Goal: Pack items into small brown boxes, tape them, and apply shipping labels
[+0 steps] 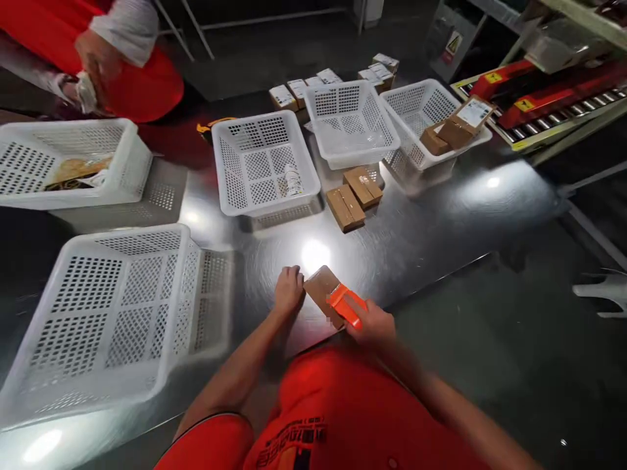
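Note:
A small brown cardboard box (321, 287) lies at the near edge of the metal table, in front of my body. My right hand (373, 321) is closed around an orange tape dispenser (347, 305), which rests on the box's right side. At the box's left end is my left hand (290, 288), its fingers curled in against the corner; the fingertips are partly hidden. Beyond them, two closed cardboard boxes (345, 207) sit side by side on the table.
White perforated baskets (183, 287) stand left and along the back; one (313, 189) holds a small white item, another (482, 135) brown boxes. Labelled parcels (283, 96) line the far edge. A roller conveyor (543, 124) is at right. A co-worker's hands (95, 65) are at upper left.

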Available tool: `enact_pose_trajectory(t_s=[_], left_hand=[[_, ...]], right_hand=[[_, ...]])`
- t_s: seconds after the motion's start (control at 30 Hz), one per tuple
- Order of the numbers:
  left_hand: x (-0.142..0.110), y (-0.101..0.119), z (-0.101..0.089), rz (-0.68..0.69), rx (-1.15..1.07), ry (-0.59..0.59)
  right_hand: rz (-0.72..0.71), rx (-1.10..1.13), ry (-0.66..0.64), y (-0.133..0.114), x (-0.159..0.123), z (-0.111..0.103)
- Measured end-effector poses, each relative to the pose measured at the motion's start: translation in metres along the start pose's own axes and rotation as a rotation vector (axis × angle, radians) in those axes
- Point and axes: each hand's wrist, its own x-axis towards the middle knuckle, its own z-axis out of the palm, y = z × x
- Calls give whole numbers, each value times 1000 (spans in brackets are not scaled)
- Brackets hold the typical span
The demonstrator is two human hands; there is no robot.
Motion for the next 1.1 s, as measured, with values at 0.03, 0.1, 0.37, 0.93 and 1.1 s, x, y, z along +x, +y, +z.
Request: enact_pose_trajectory(t_s=[0.03, 0.1, 0.37, 0.93, 1.1], left_hand=[[4, -11, -12, 56, 15, 2], [13, -22, -30, 254, 15, -88], [49, -5, -14, 1144, 338, -448], [55, -10, 1, 1140, 352, -487], [49, -6, 2, 1031, 319, -527]], right_hand=[[-5, -12, -1, -7, 2, 1], [-19, -29, -5, -17, 4, -1], [16, -105, -132, -31, 15, -27], [134, -234, -218, -3, -150, -27], [297, 37, -219, 4, -138, -54]])
